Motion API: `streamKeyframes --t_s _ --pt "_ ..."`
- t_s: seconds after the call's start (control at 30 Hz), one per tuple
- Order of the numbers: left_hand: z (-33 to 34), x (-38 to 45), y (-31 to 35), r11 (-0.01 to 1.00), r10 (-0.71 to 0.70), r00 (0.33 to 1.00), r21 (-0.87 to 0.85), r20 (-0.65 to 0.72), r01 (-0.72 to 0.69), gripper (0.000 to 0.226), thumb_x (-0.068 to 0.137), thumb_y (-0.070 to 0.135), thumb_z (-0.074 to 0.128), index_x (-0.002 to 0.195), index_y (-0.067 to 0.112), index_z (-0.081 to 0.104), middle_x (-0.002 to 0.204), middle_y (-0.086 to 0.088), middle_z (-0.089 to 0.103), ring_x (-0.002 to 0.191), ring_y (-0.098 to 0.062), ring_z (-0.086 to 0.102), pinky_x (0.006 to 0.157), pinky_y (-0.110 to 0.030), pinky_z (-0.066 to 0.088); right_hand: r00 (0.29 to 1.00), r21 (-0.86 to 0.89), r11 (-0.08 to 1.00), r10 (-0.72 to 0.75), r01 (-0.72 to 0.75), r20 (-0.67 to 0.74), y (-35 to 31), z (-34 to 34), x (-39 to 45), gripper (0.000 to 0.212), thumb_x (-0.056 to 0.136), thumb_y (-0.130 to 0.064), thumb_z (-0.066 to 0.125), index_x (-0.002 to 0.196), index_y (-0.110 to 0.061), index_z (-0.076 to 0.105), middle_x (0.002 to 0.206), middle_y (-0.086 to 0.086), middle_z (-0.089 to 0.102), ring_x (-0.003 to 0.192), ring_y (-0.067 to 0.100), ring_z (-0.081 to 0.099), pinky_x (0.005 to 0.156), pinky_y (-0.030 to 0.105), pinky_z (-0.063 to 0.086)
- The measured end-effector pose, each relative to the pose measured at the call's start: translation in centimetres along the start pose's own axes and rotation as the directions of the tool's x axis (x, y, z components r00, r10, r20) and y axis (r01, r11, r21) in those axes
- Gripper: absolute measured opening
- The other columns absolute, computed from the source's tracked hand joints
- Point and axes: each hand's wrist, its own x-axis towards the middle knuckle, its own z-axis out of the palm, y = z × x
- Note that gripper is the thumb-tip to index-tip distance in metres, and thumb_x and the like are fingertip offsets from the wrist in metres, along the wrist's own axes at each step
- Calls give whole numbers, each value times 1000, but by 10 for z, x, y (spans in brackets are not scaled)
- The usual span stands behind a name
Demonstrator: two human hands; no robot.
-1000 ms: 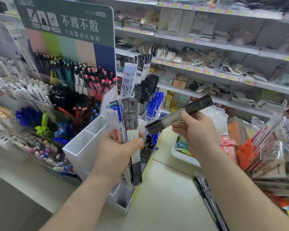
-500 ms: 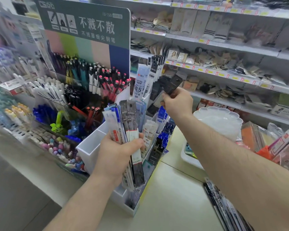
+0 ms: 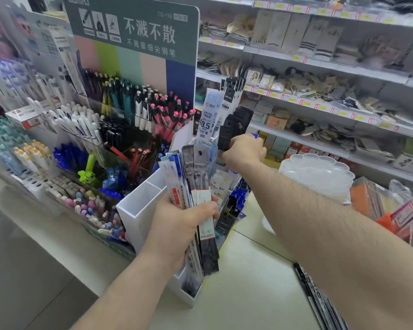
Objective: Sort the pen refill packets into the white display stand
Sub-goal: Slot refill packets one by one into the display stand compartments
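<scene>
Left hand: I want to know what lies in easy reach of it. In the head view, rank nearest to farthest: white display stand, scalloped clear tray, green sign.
1. White display stand, right beside the left hand.
2. Scalloped clear tray, rightward.
3. Green sign, high behind.

The left hand covers the middle of its fan of refill packets, whose small print is unreadable. The right hand hides the foot of the black packet it grips. Beyond both hands the shelf goods blur; under the right forearm, more packets run off the bottom edge.
</scene>
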Motion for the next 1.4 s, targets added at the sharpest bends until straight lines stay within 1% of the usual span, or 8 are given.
streamKeyframes --t_s 0.23,0.33,0.5,0.6,0.83,1.1,1.2,1.4 --pt "0 -4 -8 998 -40 999 -38 32 41 31 61 11 75 90 3 69 75 -13 71 68 -23 70 64 -35 57 999 68 997 38 -39 15 1 -1 -6 23 83 -34 73 105 -29 73 119 5 60 115 30 44 95 40 40" --pt "4 -9 -12 996 -55 994 -69 91 61 29 61 8 73 89 3 68 71 -14 69 63 -22 68 57 -30 56 997 270 961 67 -57 -28 17 -13 -28 24 84 -35 72 108 -30 73 116 1 66 112 27 50 93 40 45" --pt "14 -15 -31 990 -116 982 -65 152 128 40 59 9 76 98 2 67 79 -20 69 70 -31 66 69 -41 57 977 852 480 128 -210 169 44 -39 -119 11 91 -21 69 80 -20 68 64 -10 57 60 8 48 58 25 39" --pt "22 -18 -43 986 -148 968 -43 201 160 46 60 7 74 105 0 65 84 -19 67 72 -31 63 73 -43 55 931 866 339 141 -366 338 65 -36 -169 20 89 -32 71 79 -14 68 59 -5 45 48 9 34 49 24 27" --pt "38 -25 -68 972 -217 906 161 364 168 31 61 2 69 90 10 76 91 -15 76 82 -21 72 71 -29 57 906 786 460 131 -414 402 98 -18 -209 22 79 -19 83 77 -4 67 61 0 56 47 7 41 45 18 34" --pt "45 -26 -79 842 -491 717 56 495 537 36 70 -2 59 101 4 75 101 -26 72 83 -35 72 67 -40 61 874 832 268 152 -485 461 125 -25 -221 10 93 -8 65 90 -3 74 72 8 71 57 16 56 55 21 42" --pt "47 -24 -80 818 -515 710 26 479 575 34 78 -7 54 104 2 74 108 -27 71 91 -39 72 71 -44 61 865 844 197 162 -499 474 134 -28 -223 14 96 -12 62 93 -3 73 87 19 74 72 28 59 69 37 44" --pt "46 -27 -81 840 -504 728 68 465 538 41 72 3 72 112 0 71 111 -26 71 100 -42 70 80 -48 59 880 858 199 98 -474 464 137 -32 -223 12 97 -11 59 100 -7 69 89 9 77 73 20 71 61 30 58"
